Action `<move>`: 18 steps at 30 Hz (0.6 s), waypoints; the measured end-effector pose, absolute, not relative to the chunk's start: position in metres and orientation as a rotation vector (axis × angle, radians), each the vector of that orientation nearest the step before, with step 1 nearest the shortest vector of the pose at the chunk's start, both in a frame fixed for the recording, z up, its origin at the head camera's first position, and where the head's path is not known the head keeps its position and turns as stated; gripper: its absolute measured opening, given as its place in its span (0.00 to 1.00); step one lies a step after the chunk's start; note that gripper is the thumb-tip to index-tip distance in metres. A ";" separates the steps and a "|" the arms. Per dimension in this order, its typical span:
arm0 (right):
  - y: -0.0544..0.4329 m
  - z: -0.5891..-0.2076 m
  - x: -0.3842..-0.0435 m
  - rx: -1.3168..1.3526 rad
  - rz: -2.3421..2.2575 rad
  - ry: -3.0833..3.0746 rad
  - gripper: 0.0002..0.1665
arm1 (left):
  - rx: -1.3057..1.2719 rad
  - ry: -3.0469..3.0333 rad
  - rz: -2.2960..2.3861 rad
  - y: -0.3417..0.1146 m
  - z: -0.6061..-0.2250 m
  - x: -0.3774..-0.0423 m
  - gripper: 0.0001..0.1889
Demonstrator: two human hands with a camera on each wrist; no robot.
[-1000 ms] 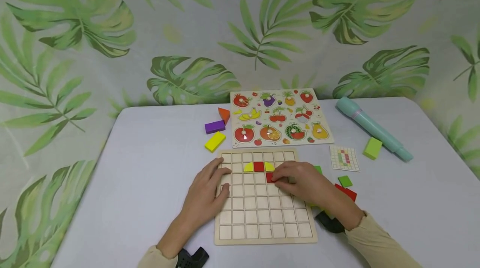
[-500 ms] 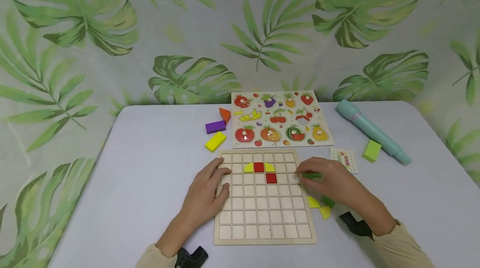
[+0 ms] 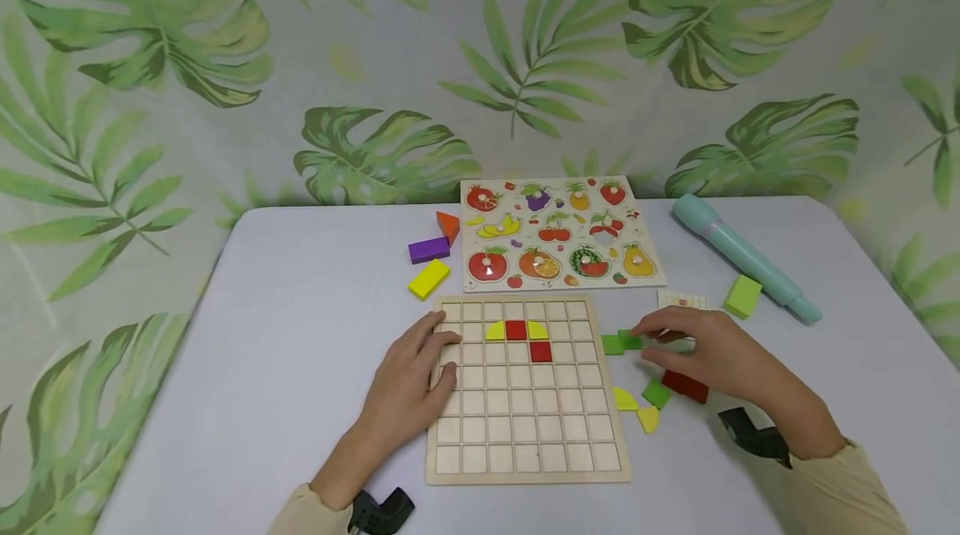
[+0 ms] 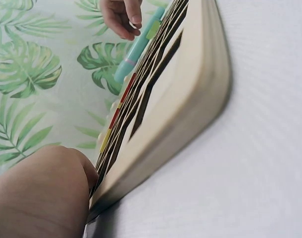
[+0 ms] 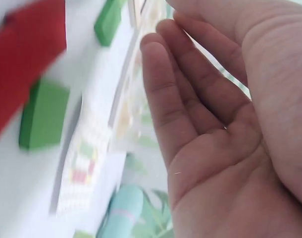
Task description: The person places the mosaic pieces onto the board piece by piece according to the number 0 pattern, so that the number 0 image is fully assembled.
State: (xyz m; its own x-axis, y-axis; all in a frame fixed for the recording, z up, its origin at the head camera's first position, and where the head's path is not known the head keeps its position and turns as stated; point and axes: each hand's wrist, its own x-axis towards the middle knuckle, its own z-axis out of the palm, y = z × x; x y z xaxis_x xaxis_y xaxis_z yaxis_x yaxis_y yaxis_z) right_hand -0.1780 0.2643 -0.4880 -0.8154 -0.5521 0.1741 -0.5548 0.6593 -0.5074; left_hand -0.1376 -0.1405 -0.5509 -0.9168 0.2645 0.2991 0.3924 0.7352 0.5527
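Observation:
A wooden grid board [image 3: 525, 427] lies on the table, with yellow quarter-round tiles [image 3: 495, 331] and red square tiles [image 3: 541, 352] set in its upper rows. My left hand [image 3: 411, 377] rests on the board's left edge, fingers relaxed. Right of the board, my right hand [image 3: 708, 347] hovers with thumb and fingers parted and no piece visible between them. Its fingertips are close to two green square tiles [image 3: 612, 344] beside the board. In the right wrist view, the palm [image 5: 215, 173] is bare; a red block [image 5: 22, 59] and green tiles [image 5: 44, 116] lie nearby.
A patterned card [image 3: 681, 300] is partly hidden behind my right hand. Loose yellow tiles [image 3: 625, 399] and another green tile [image 3: 657, 393] lie nearby. Behind stand a fruit puzzle board [image 3: 562, 235], a teal tube [image 3: 742, 256], a lime block [image 3: 742, 297], and purple [image 3: 429, 250] and yellow blocks [image 3: 429, 278].
My right hand has left the lower red tile on the board and moved right, over the table beside the green tiles. The left hand has stayed put.

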 end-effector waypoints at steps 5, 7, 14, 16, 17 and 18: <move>0.280 -0.490 -0.174 0.893 0.896 -2.924 0.19 | -0.523 -2.730 -0.939 -0.140 -0.551 -0.136 0.15; 0.285 -0.492 -0.171 0.875 0.899 -2.961 0.19 | -0.522 -2.730 -0.943 -0.140 -0.551 -0.136 0.15; 0.302 -0.496 -0.159 0.794 0.891 -3.068 0.24 | -0.524 -2.733 -0.939 -0.140 -0.552 -0.137 0.15; 0.305 -0.497 -0.156 0.758 0.886 -3.106 0.25 | -0.522 -2.733 -0.931 -0.140 -0.552 -0.138 0.15; 0.306 -0.498 -0.155 0.746 0.877 -3.117 0.25 | -0.521 -2.734 -0.931 -0.140 -0.552 -0.138 0.15; 0.307 -0.498 -0.154 0.749 0.870 -3.119 0.25 | -0.520 -2.735 -0.930 -0.141 -0.552 -0.139 0.15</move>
State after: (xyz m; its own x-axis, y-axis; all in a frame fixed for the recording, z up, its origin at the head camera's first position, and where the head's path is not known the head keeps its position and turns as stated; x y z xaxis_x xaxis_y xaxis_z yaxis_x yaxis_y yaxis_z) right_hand -0.1542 0.3073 -0.4984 -0.8827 -0.4669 -0.0527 -0.3723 0.7634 -0.5278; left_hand -0.1385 -0.1406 -0.5525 -0.9166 0.2620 0.3021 0.3918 0.7393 0.5477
